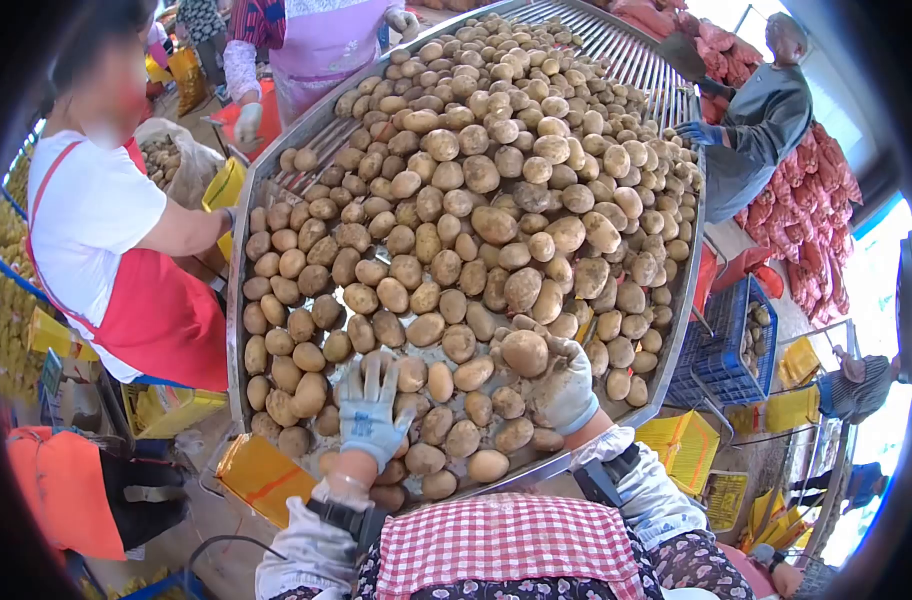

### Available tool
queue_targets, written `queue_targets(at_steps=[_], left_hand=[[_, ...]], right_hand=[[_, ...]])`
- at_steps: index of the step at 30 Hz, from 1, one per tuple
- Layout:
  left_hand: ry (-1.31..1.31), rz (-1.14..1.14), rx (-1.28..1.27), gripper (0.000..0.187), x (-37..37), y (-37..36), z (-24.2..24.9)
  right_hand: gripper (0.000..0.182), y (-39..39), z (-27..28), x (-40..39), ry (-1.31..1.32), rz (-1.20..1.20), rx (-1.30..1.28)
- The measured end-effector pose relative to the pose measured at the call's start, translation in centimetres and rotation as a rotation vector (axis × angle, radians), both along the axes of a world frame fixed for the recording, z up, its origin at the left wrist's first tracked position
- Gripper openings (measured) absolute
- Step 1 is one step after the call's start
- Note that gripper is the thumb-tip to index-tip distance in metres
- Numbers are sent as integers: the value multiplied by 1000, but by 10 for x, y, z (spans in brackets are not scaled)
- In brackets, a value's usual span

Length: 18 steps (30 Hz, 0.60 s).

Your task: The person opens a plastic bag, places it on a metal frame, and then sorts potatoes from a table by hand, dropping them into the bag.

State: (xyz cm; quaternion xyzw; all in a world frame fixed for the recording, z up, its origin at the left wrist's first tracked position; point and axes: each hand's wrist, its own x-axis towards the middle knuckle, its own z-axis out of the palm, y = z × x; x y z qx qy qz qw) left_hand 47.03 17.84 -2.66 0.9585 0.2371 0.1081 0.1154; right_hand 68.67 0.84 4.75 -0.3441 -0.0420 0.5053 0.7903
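Both my hands wear pale, soiled work gloves. My left hand lies with its fingers spread, palm down over the potatoes near the front of the metal sorting table. A rounded potato is gripped by my right hand, raised slightly above the others, with thumb and fingers around its side. Around both hands lie many loose brown potatoes, some dusty with soil. The palm side of my left hand is hidden, as is part of the held potato's right side.
A large heap of potatoes slopes up toward slatted rollers at the far end. People stand along the left and right edges. Yellow bins hang beside the table, with a blue crate and red mesh sacks at right.
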Motion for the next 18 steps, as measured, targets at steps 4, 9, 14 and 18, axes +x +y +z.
queue_targets(at_steps=[4,9,14,18], left_hand=[[177,62,-113,59,-11,-10,31],[-66,-37,-31,59,58,-26,47],[83,-75,74,65,82,-39,14],[144,83,127,68,22,-21,-8]], right_hand=[[46,-25,15,13,37,69,105],[40,-57,-25,23,-830,-102,-209],[62,-72,-14,44,310,-161,-15],[73,-99,-13,48,501,-108,147]])
